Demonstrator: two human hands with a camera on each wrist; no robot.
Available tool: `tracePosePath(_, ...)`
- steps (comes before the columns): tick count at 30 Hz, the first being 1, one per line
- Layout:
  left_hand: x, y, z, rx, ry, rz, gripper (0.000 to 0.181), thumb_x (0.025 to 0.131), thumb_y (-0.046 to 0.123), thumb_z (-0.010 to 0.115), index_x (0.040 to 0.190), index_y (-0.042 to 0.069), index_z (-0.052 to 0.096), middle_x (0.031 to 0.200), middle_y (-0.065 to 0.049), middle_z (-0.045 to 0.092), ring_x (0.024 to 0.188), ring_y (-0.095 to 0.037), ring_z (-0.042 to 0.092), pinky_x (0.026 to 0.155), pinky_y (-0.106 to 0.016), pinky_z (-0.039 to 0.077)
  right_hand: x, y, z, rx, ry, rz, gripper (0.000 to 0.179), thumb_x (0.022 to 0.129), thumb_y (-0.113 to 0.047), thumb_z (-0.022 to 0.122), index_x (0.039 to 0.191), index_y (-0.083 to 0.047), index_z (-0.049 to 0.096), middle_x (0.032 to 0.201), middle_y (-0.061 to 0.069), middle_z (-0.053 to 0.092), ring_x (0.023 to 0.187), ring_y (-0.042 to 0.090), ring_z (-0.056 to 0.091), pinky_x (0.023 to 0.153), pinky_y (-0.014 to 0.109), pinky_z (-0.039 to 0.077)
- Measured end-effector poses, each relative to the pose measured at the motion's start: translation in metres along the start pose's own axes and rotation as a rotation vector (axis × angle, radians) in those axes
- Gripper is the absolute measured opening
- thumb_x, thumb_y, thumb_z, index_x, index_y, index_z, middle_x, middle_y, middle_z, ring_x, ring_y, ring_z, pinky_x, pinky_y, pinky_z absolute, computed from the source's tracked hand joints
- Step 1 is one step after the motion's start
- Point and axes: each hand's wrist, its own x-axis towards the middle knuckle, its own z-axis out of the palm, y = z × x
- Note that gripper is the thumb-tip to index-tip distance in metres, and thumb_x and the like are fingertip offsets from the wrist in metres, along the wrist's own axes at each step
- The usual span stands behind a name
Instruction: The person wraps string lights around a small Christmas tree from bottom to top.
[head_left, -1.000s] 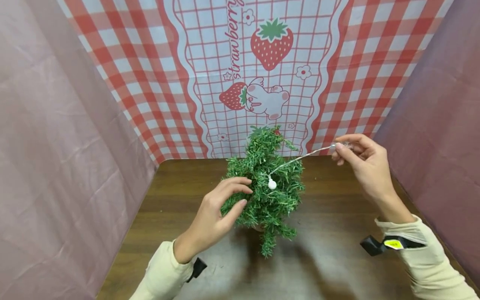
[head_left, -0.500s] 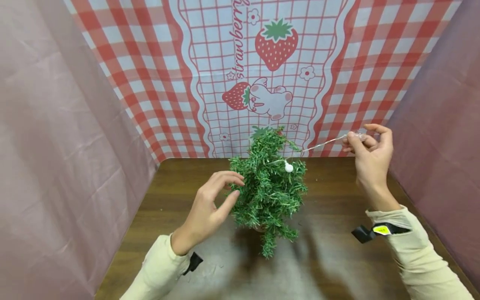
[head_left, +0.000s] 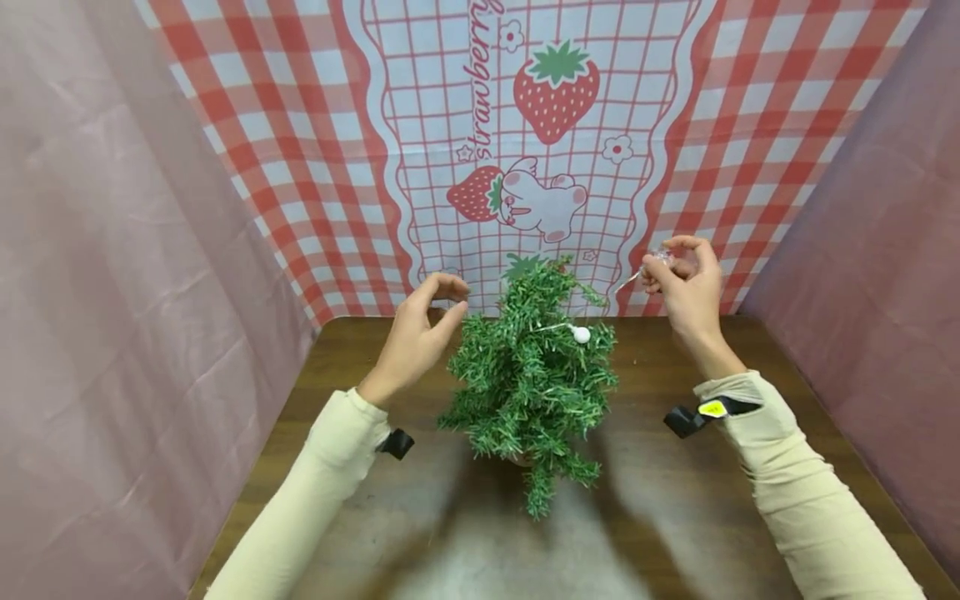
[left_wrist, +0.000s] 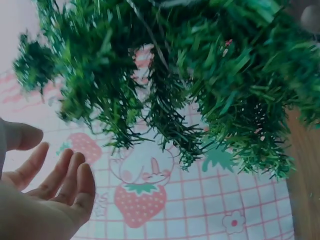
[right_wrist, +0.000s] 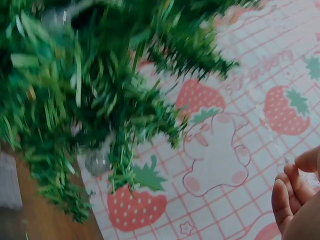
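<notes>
A small green artificial Christmas tree (head_left: 525, 383) stands on the table between my hands. One round white bulb (head_left: 581, 334) of a light string lies against its upper right side. My right hand (head_left: 692, 296) pinches the clear light string (head_left: 630, 282) to the right of the treetop, with a crumpled bunch at its fingers. Beyond the tree's left side, my left hand (head_left: 423, 329) hovers with loosely curved fingers, holding nothing. In the left wrist view a thin cord (left_wrist: 149, 34) runs among the branches. The right wrist view shows a clear bulb (right_wrist: 97, 161) by a branch.
A brown wooden table (head_left: 360, 517) carries the tree. Behind it hangs a red-and-white checked strawberry cloth (head_left: 480, 100). Pink curtains (head_left: 135, 300) close off both sides. A pale object (right_wrist: 9, 180) shows at the left edge of the right wrist view.
My left hand has moved up and away from the tree's front left. The right hand went out rightward with the string, then came back in. The white bulb shifted up and right.
</notes>
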Motion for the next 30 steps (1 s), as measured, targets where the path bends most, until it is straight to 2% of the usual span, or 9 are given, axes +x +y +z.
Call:
tracePosePath(2, 0.010, -0.006, 0.000, -0.029, -0.046, -0.052, 0.020, 0.092, 0.009, 0.049, 0.112, 0.005, 0.050, 0.111, -0.009, 0.054, 0.097, -0.022, 0.054, 0.079, -0.034, 0.046, 0.003, 0.003, 0.007, -0.119, -0.031, -0.040, 0.029, 0.078, 0.003, 0.064, 0.105, 0.003, 0.051, 0.066, 0.017, 0.061, 0.055, 0.017, 0.060, 0.049, 0.021, 0.050)
tracePosePath(4, 0.019, -0.014, 0.001, -0.107, -0.101, -0.112, 0.023, 0.093, 0.012, 0.048, 0.114, 0.004, 0.048, 0.114, -0.011, 0.053, 0.105, -0.025, 0.051, 0.086, -0.037, 0.045, 0.008, 0.006, 0.014, -0.251, -0.062, -0.069, 0.028, 0.080, -0.001, 0.064, 0.106, 0.001, 0.054, 0.069, 0.021, 0.061, 0.056, 0.015, 0.060, 0.051, 0.020, 0.050)
tracePosePath(7, 0.033, -0.029, 0.002, -0.241, -0.166, -0.216, 0.028, 0.094, 0.016, 0.047, 0.117, 0.002, 0.045, 0.118, -0.016, 0.051, 0.108, -0.029, 0.050, 0.088, -0.043, 0.044, 0.013, 0.009, 0.029, -0.421, -0.120, -0.072, 0.028, 0.082, -0.007, 0.063, 0.109, -0.004, 0.056, 0.075, 0.024, 0.061, 0.058, 0.012, 0.060, 0.054, 0.020, 0.050)
tracePosePath(10, 0.045, -0.047, 0.006, -0.337, -0.205, -0.307, 0.033, 0.094, 0.022, 0.047, 0.120, 0.003, 0.044, 0.121, -0.017, 0.050, 0.108, -0.028, 0.051, 0.088, -0.044, 0.045, 0.019, 0.010, 0.045, -0.467, -0.203, -0.056, 0.029, 0.084, -0.009, 0.061, 0.112, -0.006, 0.055, 0.079, 0.026, 0.062, 0.059, 0.010, 0.058, 0.057, 0.024, 0.050)
tracePosePath(14, 0.059, -0.063, 0.018, -0.345, -0.232, -0.343, 0.035, 0.093, 0.030, 0.048, 0.122, 0.010, 0.046, 0.121, -0.013, 0.052, 0.106, -0.024, 0.054, 0.085, -0.040, 0.047, 0.024, 0.010, 0.061, -0.393, -0.302, -0.017, 0.031, 0.084, -0.006, 0.060, 0.114, -0.003, 0.053, 0.080, 0.029, 0.060, 0.062, 0.011, 0.059, 0.060, 0.032, 0.051)
tracePosePath(17, 0.070, -0.065, 0.026, -0.335, -0.251, -0.333, 0.034, 0.093, 0.031, 0.048, 0.121, 0.013, 0.047, 0.117, -0.009, 0.055, 0.104, -0.024, 0.055, 0.085, -0.041, 0.047, 0.028, 0.009, 0.069, -0.347, -0.347, 0.017, 0.032, 0.084, -0.006, 0.060, 0.114, -0.003, 0.052, 0.080, 0.029, 0.059, 0.066, 0.017, 0.059, 0.061, 0.032, 0.050)
tracePosePath(22, 0.084, -0.047, 0.030, -0.357, -0.277, -0.354, 0.033, 0.095, 0.026, 0.044, 0.123, 0.010, 0.046, 0.117, -0.014, 0.054, 0.103, -0.027, 0.055, 0.087, -0.045, 0.045, 0.038, 0.006, 0.084, -0.226, -0.334, 0.046, 0.031, 0.082, -0.003, 0.062, 0.111, -0.005, 0.053, 0.078, 0.026, 0.060, 0.069, 0.028, 0.060, 0.060, 0.030, 0.050)
tracePosePath(26, 0.089, -0.031, 0.031, -0.339, -0.293, -0.383, 0.037, 0.096, 0.026, 0.041, 0.128, 0.008, 0.043, 0.121, -0.017, 0.052, 0.104, -0.023, 0.055, 0.085, -0.040, 0.046, 0.046, 0.005, 0.097, -0.058, -0.341, 0.064, 0.033, 0.081, -0.003, 0.063, 0.112, -0.005, 0.052, 0.077, 0.021, 0.061, 0.069, 0.028, 0.060, 0.061, 0.034, 0.051)
tracePosePath(30, 0.091, -0.024, 0.034, -0.303, -0.321, -0.393, 0.039, 0.096, 0.029, 0.040, 0.129, 0.008, 0.044, 0.120, -0.015, 0.054, 0.100, -0.022, 0.054, 0.080, -0.034, 0.047, 0.049, 0.000, 0.101, 0.126, -0.362, 0.136, 0.037, 0.081, -0.004, 0.064, 0.115, -0.006, 0.049, 0.078, 0.017, 0.062, 0.066, 0.026, 0.061, 0.060, 0.033, 0.052)
